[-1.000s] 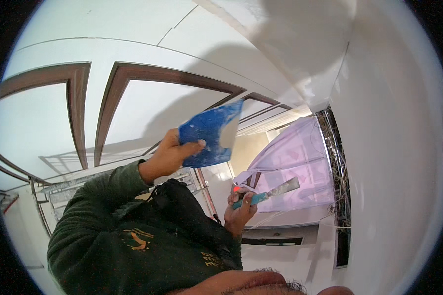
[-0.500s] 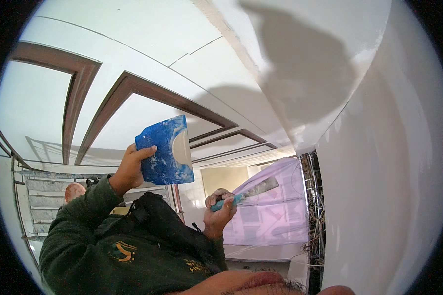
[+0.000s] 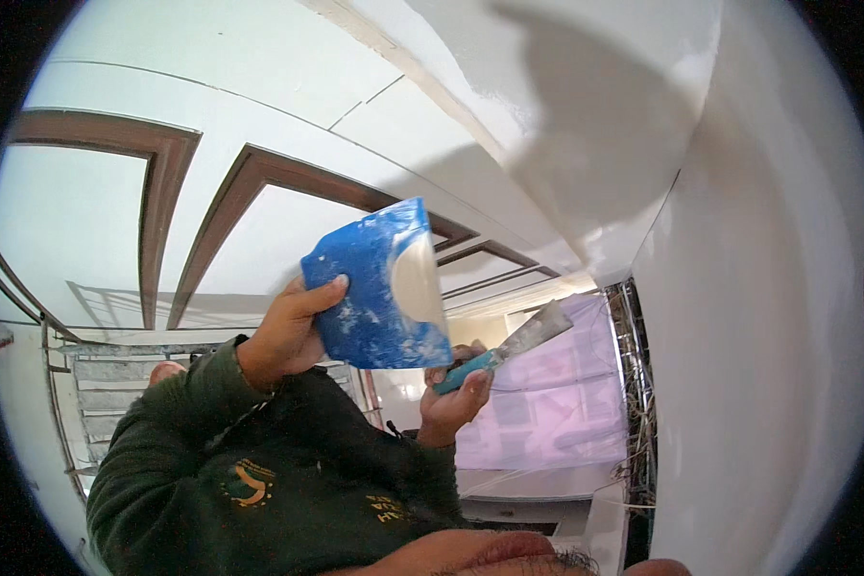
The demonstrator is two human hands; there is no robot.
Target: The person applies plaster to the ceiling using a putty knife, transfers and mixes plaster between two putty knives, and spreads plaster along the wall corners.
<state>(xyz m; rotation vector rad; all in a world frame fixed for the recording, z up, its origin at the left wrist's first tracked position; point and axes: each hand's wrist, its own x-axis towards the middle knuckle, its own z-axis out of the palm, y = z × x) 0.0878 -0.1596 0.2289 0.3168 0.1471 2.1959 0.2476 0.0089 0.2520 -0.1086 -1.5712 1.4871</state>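
My left hand is closed on the near-left edge of a flat blue putty board, its thumb lying on the face. White smears mark the board, and a pale half-round patch sits along its right edge. Lower and to the right, my right hand grips a putty knife by its teal handle. The knife's greyish, smeared metal blade points up and right, just beside the board and apart from it. The board's lower right corner hides some of the right hand's fingers.
White panelled ceiling with brown trim spreads overhead. A smooth pale wall stands close on the right, with bundled wires beside it. Pinkish plastic sheeting hangs behind the knife. A slatted, ladder-like frame is at left.
The board has moved right and tilted slightly, coming closer to the putty knife. My right hand and the knife have shifted right and a little up. Both grips are kept.
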